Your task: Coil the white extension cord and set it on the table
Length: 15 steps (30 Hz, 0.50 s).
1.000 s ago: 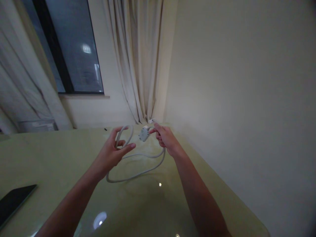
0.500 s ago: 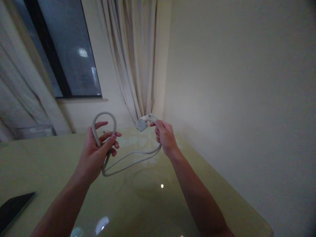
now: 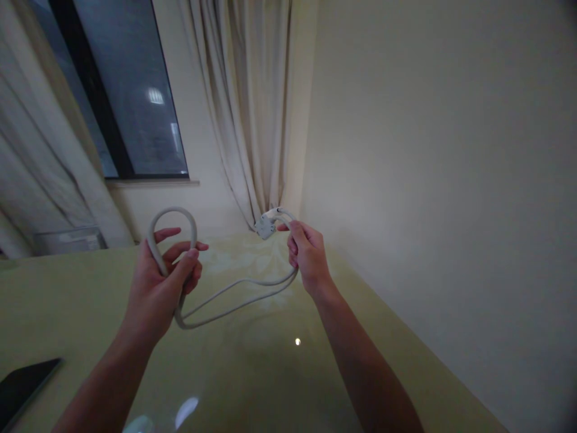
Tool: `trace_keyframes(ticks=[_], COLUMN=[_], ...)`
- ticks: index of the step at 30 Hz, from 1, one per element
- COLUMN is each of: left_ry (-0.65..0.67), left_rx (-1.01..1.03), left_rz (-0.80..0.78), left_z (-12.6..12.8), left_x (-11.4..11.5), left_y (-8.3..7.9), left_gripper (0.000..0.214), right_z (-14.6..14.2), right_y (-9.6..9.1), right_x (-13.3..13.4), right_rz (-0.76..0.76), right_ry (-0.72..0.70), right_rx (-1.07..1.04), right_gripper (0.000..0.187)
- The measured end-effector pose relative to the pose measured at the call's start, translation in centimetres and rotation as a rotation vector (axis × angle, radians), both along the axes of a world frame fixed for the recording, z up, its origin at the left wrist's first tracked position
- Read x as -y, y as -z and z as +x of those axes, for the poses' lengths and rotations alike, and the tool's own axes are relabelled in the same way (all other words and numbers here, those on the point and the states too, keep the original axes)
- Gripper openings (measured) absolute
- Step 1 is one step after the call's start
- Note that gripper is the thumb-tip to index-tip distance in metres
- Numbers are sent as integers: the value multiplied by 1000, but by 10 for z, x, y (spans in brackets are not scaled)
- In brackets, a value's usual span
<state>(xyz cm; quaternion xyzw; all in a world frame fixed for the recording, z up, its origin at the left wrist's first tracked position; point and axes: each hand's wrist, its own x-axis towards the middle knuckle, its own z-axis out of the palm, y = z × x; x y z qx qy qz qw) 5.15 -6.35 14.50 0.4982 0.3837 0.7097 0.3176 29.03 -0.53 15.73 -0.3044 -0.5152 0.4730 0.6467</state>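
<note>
A pale grey power cord [image 3: 243, 304] stretches between my two hands above the table. My left hand [image 3: 157, 288] pinches one part of it between thumb and fingers, and a round loop stands up over those fingers. Two strands run from there to my right hand [image 3: 309, 255], which is closed around the cord. A white plug [image 3: 265, 227] sticks out to the left of my right fingers, its flat face turned toward me. What lies inside the right fist is hidden.
Below my hands is a glossy yellow-green table [image 3: 243, 379]. A dark flat object [image 3: 27, 388] lies at its left edge. Behind it hang beige curtains [image 3: 243, 102] beside a dark window [image 3: 130, 90]. A bare wall [image 3: 428, 168] borders the table's right side.
My left hand has moved left with the looped cord, so the span between my hands is wider. My right hand and the plug have shifted slightly right in view.
</note>
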Motion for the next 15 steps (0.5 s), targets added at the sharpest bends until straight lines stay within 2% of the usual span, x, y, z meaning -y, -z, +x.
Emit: trace_keyframes(ticks=[6, 9, 12, 15], left_ry=[-40, -58, -14, -23], left_rx=[-3, -36, -98, -223], left_rz=[-51, -102, -167, -188], left_z=[-3, -7, -18, -32], left_x=[-1, -1, -2, -5], left_y=[0, 2, 5, 6], left_gripper=[56, 58, 63, 71], right_z=[-2, -3, -2, 1], right_y=[1, 1, -1, -2], right_x=[1, 2, 3, 2], right_rz=[-12, -14, -15, -20], right_ry=[-22, -40, -44, -14], right_rx=[19, 8, -12, -19], right_gripper=[47, 55, 60, 53])
